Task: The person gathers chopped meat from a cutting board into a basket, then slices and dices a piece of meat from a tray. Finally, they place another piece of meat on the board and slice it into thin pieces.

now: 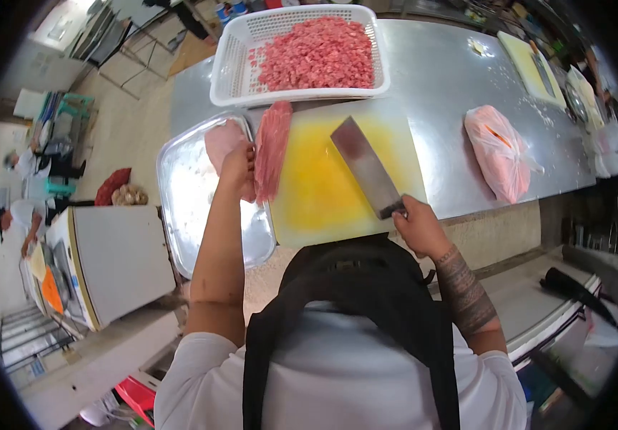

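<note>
My right hand (421, 228) is closed round the dark handle of a cleaver (366, 163), whose broad blade lies over the yellow-stained cutting board (388, 118). My left hand (237, 170) grips a pale pink piece of meat (223, 142) over the right side of a shiny metal tray (191, 222). Part of that piece is hidden behind my fingers. Beside this hand, a long red strip of meat (273, 152) lies along the board's left edge.
Behind the board stands a white perforated basket (230, 72) with diced red meat (320, 54). A plastic bag of pink meat (499, 154) rests on the steel table (452, 79) to the right. Farther right, a knife (542, 72) lies on another cutting board (520, 61). Other people (22, 222) are at the far left.
</note>
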{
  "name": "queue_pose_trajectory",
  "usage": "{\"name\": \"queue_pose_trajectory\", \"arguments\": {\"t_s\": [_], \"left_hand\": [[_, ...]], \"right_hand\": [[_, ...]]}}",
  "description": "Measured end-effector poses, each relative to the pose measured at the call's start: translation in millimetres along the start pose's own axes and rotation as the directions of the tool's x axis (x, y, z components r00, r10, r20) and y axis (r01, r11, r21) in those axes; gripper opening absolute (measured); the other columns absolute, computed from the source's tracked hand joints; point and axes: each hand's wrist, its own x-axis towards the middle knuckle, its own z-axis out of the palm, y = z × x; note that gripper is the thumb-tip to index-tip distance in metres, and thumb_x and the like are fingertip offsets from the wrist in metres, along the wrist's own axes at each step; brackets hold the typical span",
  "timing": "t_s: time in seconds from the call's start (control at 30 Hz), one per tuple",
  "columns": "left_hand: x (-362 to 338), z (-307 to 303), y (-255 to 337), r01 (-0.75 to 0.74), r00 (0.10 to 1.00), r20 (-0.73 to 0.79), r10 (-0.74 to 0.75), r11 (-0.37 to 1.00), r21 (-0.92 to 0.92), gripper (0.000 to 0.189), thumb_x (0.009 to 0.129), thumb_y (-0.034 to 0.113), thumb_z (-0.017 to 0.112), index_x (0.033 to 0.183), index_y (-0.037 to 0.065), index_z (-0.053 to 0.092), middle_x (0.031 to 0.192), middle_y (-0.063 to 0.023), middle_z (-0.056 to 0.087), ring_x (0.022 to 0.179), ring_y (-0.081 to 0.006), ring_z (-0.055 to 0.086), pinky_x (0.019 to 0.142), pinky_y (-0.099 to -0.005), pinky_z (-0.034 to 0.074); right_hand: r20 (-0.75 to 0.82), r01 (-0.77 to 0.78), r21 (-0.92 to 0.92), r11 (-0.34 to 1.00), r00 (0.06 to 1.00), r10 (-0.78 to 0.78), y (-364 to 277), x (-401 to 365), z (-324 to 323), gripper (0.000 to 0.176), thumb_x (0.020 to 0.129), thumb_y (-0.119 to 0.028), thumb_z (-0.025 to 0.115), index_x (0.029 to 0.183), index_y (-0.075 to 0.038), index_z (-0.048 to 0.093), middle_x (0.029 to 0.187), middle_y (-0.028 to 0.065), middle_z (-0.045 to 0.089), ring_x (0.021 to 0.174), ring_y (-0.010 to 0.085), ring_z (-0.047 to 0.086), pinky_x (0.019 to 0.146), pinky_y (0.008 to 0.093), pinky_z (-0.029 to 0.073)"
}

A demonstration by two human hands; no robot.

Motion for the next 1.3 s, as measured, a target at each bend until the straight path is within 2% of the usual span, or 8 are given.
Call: {"name": "queue_pose_trajectory", "arguments": {"t_s": [0.03,0.23,0.33,0.57,0.67,0.77,1.07,1.3], "left_hand": [[-10.8,4.0,-3.7,-0.005,1.000,-0.023,0.006,0.999,0.045,0.057,0.110,0.050,0.046,0.120,-0.002,0.067,0.092,-0.0121,0.067,0.077,-0.0227,0.062,0.065,-0.0377,0.049],[-35.4,14.7,-9.4,0.020,0.993,-0.117,0.019,0.945,0.326,0.061,0.110,0.053,0.046,0.112,-0.004,0.066,0.078,-0.0089,0.060,0.051,-0.0210,0.050,0.045,-0.0394,0.041],[-36.6,12.2,-13.0,0.006,0.999,-0.049,0.008,0.960,0.281,0.060,0.109,0.054,0.047,0.112,-0.001,0.068,0.086,-0.0101,0.065,0.062,-0.0214,0.059,0.053,-0.0366,0.047],[-46.9,65.0,-8.5,-0.072,0.996,-0.051,0.070,0.997,-0.035,0.054,0.101,0.050,0.065,0.118,-0.001,0.067,0.105,-0.0119,0.072,0.091,-0.0255,0.070,0.081,-0.0407,0.056],[-25.7,93.3,-16.8,-0.239,0.947,-0.113,0.301,0.894,0.378,0.063,0.093,0.047,0.073,0.123,-0.007,0.063,0.113,-0.0223,0.074,0.105,-0.0351,0.073,0.091,-0.0432,0.057],[-24.0,106.0,-18.1,-0.096,0.888,-0.256,0.382,0.698,0.710,0.071,0.084,0.044,0.080,0.125,-0.011,0.062,0.120,-0.0321,0.071,0.116,-0.0432,0.070,0.100,-0.0447,0.055],[-69.2,120.3,-12.4,-0.104,0.950,-0.049,0.309,0.460,0.882,0.066,0.080,0.027,0.083,0.130,-0.009,0.061,0.123,-0.0293,0.071,0.113,-0.0399,0.072,0.094,-0.0428,0.058],[-63.2,109.3,-31.4,-0.141,0.958,-0.106,0.268,0.757,0.638,0.058,0.077,0.025,0.088,0.122,-0.005,0.066,0.114,-0.0225,0.074,0.106,-0.0333,0.073,0.091,-0.0413,0.057]], "right_hand": [[0.042,0.014,-0.034,0.999,0.999,-0.013,-7.7,11.9,-3.0,0.022,0.097,-0.015,0.064,0.105,0.005,0.060,0.091,0.0302,0.070,0.089,0.0481,0.069,0.078,0.0513,0.055],[0.149,0.127,-0.131,0.983,0.983,-0.107,-16.7,72.7,-1.5,0.023,0.097,-0.015,0.060,0.101,0.008,0.058,0.091,0.0313,0.069,0.090,0.0493,0.069,0.079,0.0535,0.055],[0.216,0.078,-0.095,0.992,0.975,-0.056,-26.2,87.5,-0.7,0.023,0.097,-0.015,0.060,0.102,0.007,0.057,0.090,0.0314,0.069,0.089,0.0492,0.069,0.080,0.0546,0.055],[0.229,0.244,-0.242,0.939,0.955,-0.189,-19.7,113.9,12.4,0.023,0.097,-0.015,0.059,0.108,0.005,0.056,0.090,0.0300,0.071,0.088,0.0477,0.071,0.080,0.0564,0.056],[0.285,0.218,-0.261,0.940,0.948,-0.141,-26.7,111.0,8.9,0.024,0.097,-0.014,0.059,0.110,0.005,0.054,0.090,0.0302,0.071,0.089,0.0481,0.071,0.080,0.0570,0.056],[0.312,0.190,-0.263,0.946,0.945,-0.103,-29.0,104.0,8.2,0.023,0.097,-0.014,0.058,0.111,0.004,0.053,0.090,0.0307,0.071,0.089,0.0492,0.070,0.081,0.0579,0.055],[0.207,0.167,-0.187,0.968,0.970,-0.127,20.4,61.8,-19.2,0.022,0.098,-0.016,0.061,0.107,0.002,0.053,0.093,0.0298,0.071,0.090,0.0509,0.069,0.081,0.0587,0.054],[0.165,0.131,-0.182,0.974,0.981,-0.102,43.5,45.3,-19.2,0.024,0.098,-0.016,0.062,0.112,0.002,0.053,0.094,0.0287,0.071,0.090,0.0501,0.069,0.080,0.0582,0.055]]}}
